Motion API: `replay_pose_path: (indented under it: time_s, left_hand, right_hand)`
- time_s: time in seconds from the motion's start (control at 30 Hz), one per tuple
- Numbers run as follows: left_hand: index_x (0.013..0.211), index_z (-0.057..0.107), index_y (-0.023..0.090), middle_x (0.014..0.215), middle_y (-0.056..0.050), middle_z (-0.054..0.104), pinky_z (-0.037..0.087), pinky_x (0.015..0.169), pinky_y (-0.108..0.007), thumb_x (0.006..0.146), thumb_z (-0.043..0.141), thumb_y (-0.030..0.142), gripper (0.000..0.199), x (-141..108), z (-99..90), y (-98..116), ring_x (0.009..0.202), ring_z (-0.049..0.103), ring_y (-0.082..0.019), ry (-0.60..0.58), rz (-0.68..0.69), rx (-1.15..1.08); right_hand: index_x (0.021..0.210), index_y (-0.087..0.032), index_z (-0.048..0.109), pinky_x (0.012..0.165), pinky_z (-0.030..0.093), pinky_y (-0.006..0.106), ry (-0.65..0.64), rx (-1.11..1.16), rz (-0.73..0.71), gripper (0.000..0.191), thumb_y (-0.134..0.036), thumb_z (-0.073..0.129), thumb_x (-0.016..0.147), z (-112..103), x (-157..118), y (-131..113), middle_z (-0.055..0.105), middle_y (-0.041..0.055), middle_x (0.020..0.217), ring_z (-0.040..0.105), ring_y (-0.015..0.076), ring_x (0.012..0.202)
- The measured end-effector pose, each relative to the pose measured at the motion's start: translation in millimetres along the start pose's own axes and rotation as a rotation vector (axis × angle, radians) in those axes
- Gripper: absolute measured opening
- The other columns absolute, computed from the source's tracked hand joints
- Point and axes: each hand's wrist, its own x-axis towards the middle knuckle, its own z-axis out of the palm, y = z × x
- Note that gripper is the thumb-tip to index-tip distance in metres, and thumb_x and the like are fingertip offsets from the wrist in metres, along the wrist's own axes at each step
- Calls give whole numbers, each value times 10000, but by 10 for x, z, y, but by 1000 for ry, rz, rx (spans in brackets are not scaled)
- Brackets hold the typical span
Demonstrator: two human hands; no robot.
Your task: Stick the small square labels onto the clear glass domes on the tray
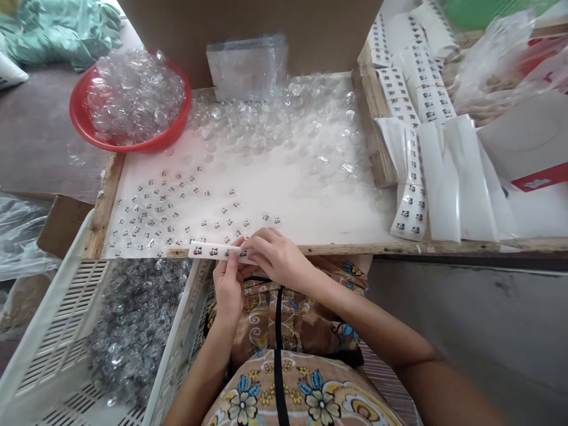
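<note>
A narrow white strip printed with small dark figures (pixel 213 251) lies across the fingers of my left hand (pixel 229 287), which pinches it near the front edge of the white board. My right hand (pixel 277 257) is at the strip's right end, its fingertips closed together on or against it; whether they hold a sticker is hidden. Beyond my hands, many small clear discs with dark prints (pixel 162 207) are scattered over the left part of the board. Plain clear discs (pixel 266 118) are spread toward the back.
A red basin (pixel 166 141) of clear discs stands at the back left. Below it is a white crate (pixel 66 331) with many printed discs. Sticker strips (pixel 412 177) lie at the right beyond a wooden rail (pixel 375 124). A cardboard box (pixel 310 35) stands behind.
</note>
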Motion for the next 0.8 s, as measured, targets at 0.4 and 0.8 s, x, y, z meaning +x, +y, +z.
replay_pose_path:
  time_s: [0.4,0.8]
  left_hand:
    - [1098,768,196,921,-67,761,614,715,-290,821,732,471,391,-16,15,12,793,713,-171,33,-23,-3]
    - [1101,769,203,952,-83,769,616,745,-310,843,708,474,379,10,12,8,846,711,-192,13,-29,50]
  right_hand:
    - [805,-193,624,616,426,292,560,49,534,135,-328,623,817,-926,-103,811,631,15,705,537,147,645]
    - [697,-196,627,610,388,317,485,-162,803,94,-285,601,715,-1141,-176,1057,628,31,672,527,171,626]
